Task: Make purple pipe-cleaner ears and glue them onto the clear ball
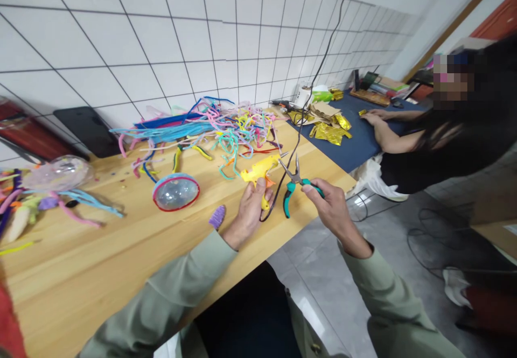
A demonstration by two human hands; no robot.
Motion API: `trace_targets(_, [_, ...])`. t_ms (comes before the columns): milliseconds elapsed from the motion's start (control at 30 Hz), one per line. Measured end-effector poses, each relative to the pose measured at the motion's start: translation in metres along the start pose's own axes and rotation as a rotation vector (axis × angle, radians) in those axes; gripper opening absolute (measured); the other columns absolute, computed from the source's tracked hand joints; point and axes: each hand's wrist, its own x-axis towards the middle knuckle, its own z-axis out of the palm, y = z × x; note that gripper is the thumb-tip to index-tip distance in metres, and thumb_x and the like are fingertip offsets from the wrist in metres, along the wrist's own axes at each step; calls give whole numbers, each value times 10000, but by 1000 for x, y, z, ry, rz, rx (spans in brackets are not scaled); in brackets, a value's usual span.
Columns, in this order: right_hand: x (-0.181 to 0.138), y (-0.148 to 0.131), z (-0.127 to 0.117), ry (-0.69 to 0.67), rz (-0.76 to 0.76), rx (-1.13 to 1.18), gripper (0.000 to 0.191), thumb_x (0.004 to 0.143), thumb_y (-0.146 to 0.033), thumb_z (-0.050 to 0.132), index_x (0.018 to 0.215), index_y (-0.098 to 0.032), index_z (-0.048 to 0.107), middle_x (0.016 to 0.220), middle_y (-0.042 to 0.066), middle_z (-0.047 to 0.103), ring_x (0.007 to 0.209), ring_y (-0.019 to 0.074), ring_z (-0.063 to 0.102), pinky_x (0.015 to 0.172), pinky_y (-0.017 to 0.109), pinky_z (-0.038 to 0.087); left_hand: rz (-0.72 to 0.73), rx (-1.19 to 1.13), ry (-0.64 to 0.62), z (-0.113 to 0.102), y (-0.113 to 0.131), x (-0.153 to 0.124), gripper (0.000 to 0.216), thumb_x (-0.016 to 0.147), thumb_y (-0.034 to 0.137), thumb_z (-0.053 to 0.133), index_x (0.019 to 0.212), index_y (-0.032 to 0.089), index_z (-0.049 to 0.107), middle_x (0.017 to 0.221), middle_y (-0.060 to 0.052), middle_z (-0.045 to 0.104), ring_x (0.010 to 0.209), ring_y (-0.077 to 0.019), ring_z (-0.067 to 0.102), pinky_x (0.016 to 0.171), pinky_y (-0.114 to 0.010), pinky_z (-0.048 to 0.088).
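Observation:
My left hand (247, 212) is closed round the handle of a yellow glue gun (258, 169), held above the wooden table with its nozzle pointing right. In my right hand (332, 207) is one teal handle of a pair of needle-nose pliers (297, 177); the other handle hangs free and the jaws are spread. The jaws are close to the glue gun's nozzle; whether they touch I cannot tell. A black cord (298, 137) runs down past the gun. Left of my left hand lies a small purple piece (217, 216). Beyond it sits a clear dome with a red rim (176, 192).
Coloured pipe cleaners (242, 126) are heaped along the tiled wall. Yellow-and-black handled pliers (177, 159), a dark phone (86, 132) and another clear plastic piece (60, 172) are on the wooden table (133, 272). At right, a person works beside gold foil (331, 132) on a blue surface.

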Motion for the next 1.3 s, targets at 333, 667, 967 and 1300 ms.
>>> trace_targets(333, [2,-5,-1,38,-19,-12,340,991,-501,634,783,-232,627,623,-46,466,593,138,423,581,293,344,-3,26,-43,5,13,-3,706,828,928,683,806,252,477,696,43,460,538,-117,480,528,-315,459])
trace_targets(667, [7,-6,-8,77,14,31,352,983,-504,639,768,-227,651,622,-46,451,588,138,409,572,299,317,23,-16,-5,2,12,-2,661,847,815,784,886,254,437,701,76,482,498,-68,366,439,-250,266])
trace_targets(967, [4,-22,-14,-94,-11,88,344,974,-499,650,764,-226,644,621,-47,447,578,133,401,568,298,308,180,108,14,3,12,0,539,910,667,782,841,258,437,759,31,587,713,-153,603,735,-345,504])
trace_targets(1300, [7,-21,-7,-174,81,142,395,958,-534,626,717,-221,615,604,-49,451,574,126,388,572,295,308,273,307,-1,-1,7,-4,531,988,751,641,888,249,501,785,12,622,771,-172,594,837,-364,502])
